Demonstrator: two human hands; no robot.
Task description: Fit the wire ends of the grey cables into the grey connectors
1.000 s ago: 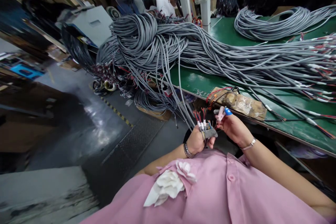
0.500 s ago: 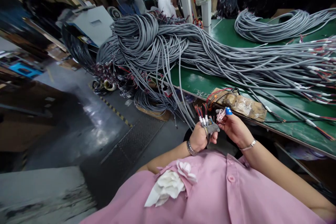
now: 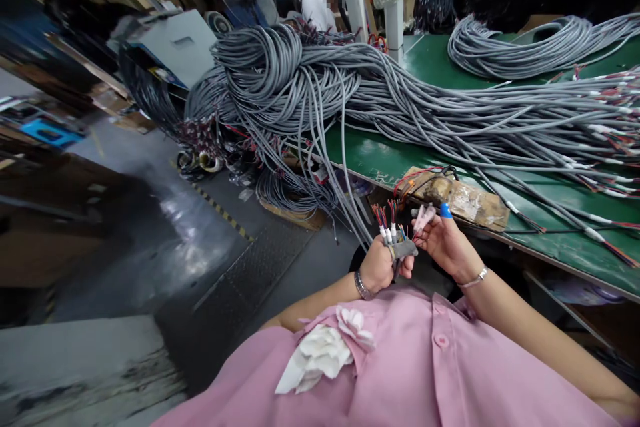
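Observation:
My left hand point(image 3: 379, 267) is wrapped round several grey cable ends point(image 3: 390, 235), whose white-sleeved tips fan out into red, blue and brown wires. A grey piece point(image 3: 404, 250) lies across the cables at my fingers. Just to the right, my right hand point(image 3: 445, 247), with a blue cover point(image 3: 445, 211) on one fingertip, holds a small pale pink connector point(image 3: 424, 215) at its fingers. Thin red wires run between the connector and the left hand's bundle.
Long grey cables point(image 3: 400, 90) cover much of the green table point(image 3: 365, 153). A taped cardboard piece point(image 3: 470, 200) lies at its near edge. A coiled bundle point(image 3: 525, 57) rests at the back right. A person point(image 3: 316, 8) sits behind the table.
My right thumb with the blue cover has moved slightly right and stands more upright, away from the pink connector. My left hand has hardly moved.

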